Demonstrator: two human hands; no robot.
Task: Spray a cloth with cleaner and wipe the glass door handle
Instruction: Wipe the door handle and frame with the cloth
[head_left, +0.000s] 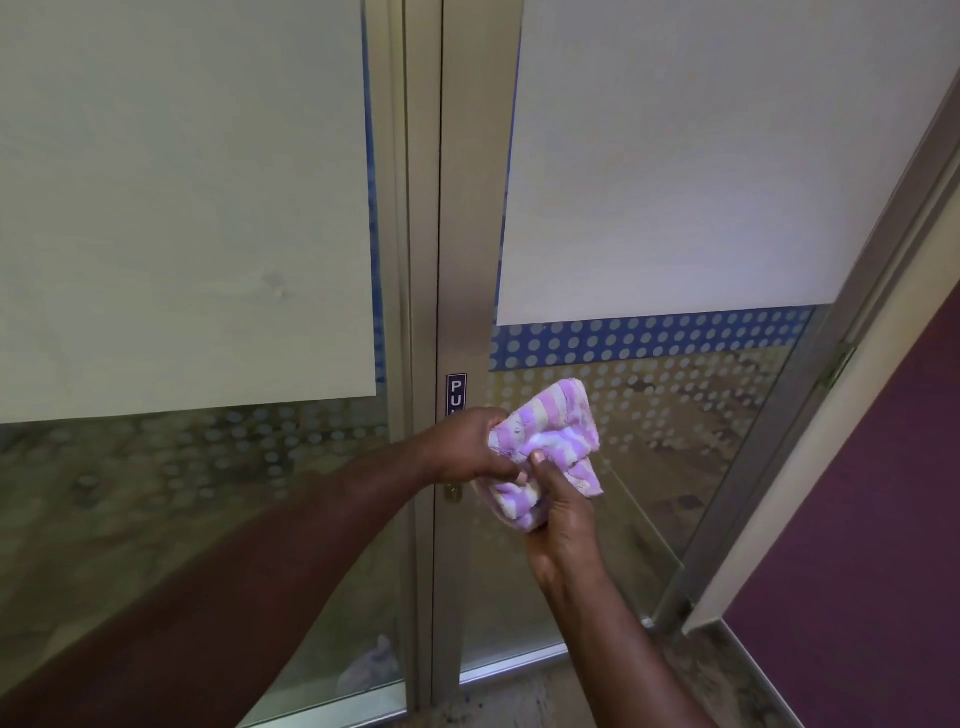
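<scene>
Cloth, lilac-and-cream striped terry (545, 447) | left hand (467, 449) and right hand (558, 512) fingers clamped on it | handle hidden behind | judgement: fold a firm pad, wrap, rub lengthwise.

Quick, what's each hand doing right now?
Left hand: closed, gripping the striped cloth.
Right hand: closed on the same cloth from below.

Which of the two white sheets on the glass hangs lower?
The left sheet: its bottom edge ends level with the hands, while the right sheet stops higher, above the blue dotted band.
</scene>
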